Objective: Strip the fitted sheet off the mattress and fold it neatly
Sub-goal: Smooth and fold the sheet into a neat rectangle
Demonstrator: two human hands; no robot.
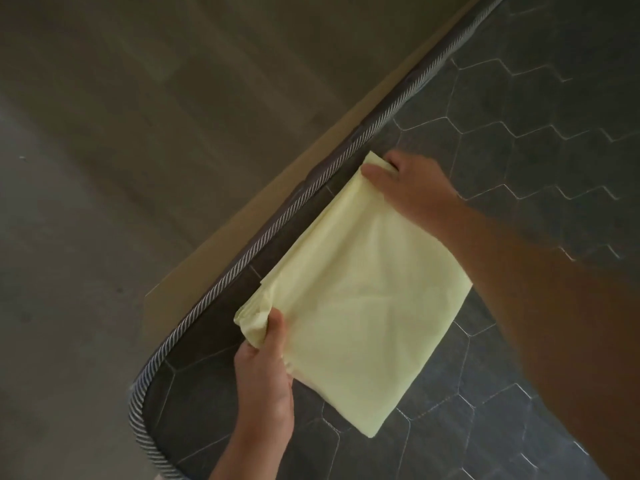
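Dark hexagon-quilted mattress (519, 133) lies under me. My left hand (265, 372) pinches the near corner of the folded pale-yellow sheet (363, 299), thumb on top; my right hand (410, 188) grips the far corner. The sheet rests on the mattress just inside its striped piping (277, 216), with grey floor (86, 150) beyond.

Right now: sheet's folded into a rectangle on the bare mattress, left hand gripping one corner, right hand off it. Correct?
Not quite: the right hand is not off it. In the head view it pinches the far corner of the sheet. The rest holds: the sheet is folded into a rectangle on the bare mattress, and the left hand grips one corner.
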